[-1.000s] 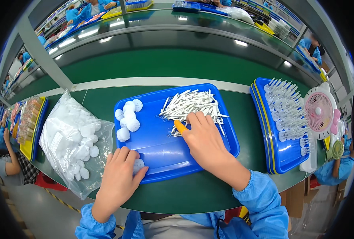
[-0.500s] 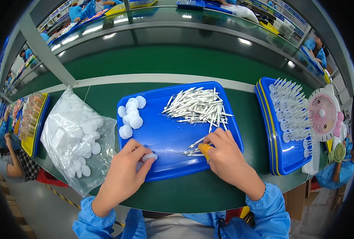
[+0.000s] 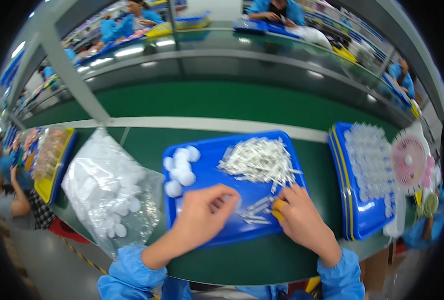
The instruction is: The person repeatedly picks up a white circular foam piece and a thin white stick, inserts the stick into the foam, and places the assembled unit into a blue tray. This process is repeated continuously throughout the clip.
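Note:
Over the blue tray [image 3: 209, 172], my left hand [image 3: 202, 217] is closed in a pinch on a white round piece [image 3: 232, 200], mostly hidden and blurred. My right hand [image 3: 299, 215], with a yellow cover on one finger, has its fingers curled at the tray's right side. Whether a stick is between them is hidden. Beside those fingertips lie a few loose white sticks [image 3: 256, 215]. A heap of thin white sticks [image 3: 259, 160] fills the tray's far right part. Several white round pieces [image 3: 183, 172] sit together at its far left.
Left of the tray lies a clear plastic bag [image 3: 107, 187] of white round pieces. Stacked blue and yellow trays [image 3: 367, 212] with rows of clear parts stand at right, beside a pink and white fan [image 3: 409, 157]. A yellow tray [image 3: 44, 187] stands far left. Co-workers sit beyond the green belt [image 3: 207, 102].
My left hand has moved right and inward across the tray with the white round piece. My right hand stays beside the loose sticks. The whole view has shifted, and more co-workers show at the top.

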A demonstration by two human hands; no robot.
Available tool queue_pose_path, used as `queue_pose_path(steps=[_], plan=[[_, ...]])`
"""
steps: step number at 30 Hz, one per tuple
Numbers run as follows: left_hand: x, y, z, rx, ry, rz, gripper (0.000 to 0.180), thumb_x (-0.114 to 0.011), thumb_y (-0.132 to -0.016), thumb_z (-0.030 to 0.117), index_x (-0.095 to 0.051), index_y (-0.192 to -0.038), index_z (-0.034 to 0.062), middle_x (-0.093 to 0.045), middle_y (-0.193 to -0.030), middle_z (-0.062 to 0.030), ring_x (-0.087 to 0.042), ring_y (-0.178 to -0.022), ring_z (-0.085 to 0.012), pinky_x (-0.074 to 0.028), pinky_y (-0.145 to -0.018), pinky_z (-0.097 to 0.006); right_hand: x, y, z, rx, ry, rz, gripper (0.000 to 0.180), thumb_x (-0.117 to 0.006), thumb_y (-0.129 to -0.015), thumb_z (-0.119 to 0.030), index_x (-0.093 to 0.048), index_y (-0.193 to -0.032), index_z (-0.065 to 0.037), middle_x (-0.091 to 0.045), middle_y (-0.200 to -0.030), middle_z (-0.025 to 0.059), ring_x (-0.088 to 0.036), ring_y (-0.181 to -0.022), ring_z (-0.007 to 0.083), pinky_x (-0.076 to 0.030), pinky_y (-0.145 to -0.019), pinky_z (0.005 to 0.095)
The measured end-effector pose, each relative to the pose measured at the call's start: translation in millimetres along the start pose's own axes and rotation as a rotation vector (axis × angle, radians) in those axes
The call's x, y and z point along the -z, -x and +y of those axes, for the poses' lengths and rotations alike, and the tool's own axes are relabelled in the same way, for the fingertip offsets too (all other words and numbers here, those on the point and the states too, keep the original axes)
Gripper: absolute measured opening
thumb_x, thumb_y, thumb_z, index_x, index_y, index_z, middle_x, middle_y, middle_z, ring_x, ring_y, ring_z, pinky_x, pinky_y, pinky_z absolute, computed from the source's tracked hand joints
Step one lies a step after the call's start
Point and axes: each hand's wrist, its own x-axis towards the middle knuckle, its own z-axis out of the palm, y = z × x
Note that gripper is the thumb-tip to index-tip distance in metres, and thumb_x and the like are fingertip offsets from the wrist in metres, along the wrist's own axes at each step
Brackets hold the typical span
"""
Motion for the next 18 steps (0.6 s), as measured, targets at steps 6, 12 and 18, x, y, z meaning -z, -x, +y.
queue_pose_path(steps=[6,12,18], plan=[[-9,9,-2,0.135,0.285,-0.190,0.027,-0.066,-0.107,0.009,-0.062,-0.131,-0.0051,-0.075,-0.101,-0.0092,-0.075,-0.090,-0.0135,-0.062,-0.081,-0.027,8,5,-47,-0.153,-0.277,0.149,0.027,-0.077,-0.080,0.003,-0.072,-0.107,0.001,-0.068,-0.093,0.0125,-0.062,-0.087,0.0350,-0.047,-0.078,0.0441],[-10,13,-2,0.212,0.449,-0.266,0.024,-0.068,-0.107,0.010,-0.064,-0.125,-0.0044,-0.074,-0.105,-0.0097,-0.072,-0.095,-0.0113,-0.062,-0.083,-0.025,-15,-1,-54,-0.045,-0.235,0.262,0.042,-0.078,-0.072,0.009,-0.075,-0.113,0.001,-0.064,-0.087,0.0128,-0.059,-0.077,0.0327,-0.047,-0.068,0.0422],[-16,12,-1,0.209,0.385,-0.186,0.021,-0.070,-0.106,0.015,-0.069,-0.115,-0.0042,-0.075,-0.096,-0.0084,-0.072,-0.085,-0.0110,-0.060,-0.072,-0.026,-17,1,-51,0.024,-0.232,0.298,0.043,-0.077,-0.069,0.011,-0.076,-0.111,0.002,-0.061,-0.085,0.0121,-0.058,-0.076,0.0322,-0.044,-0.067,0.0424]])
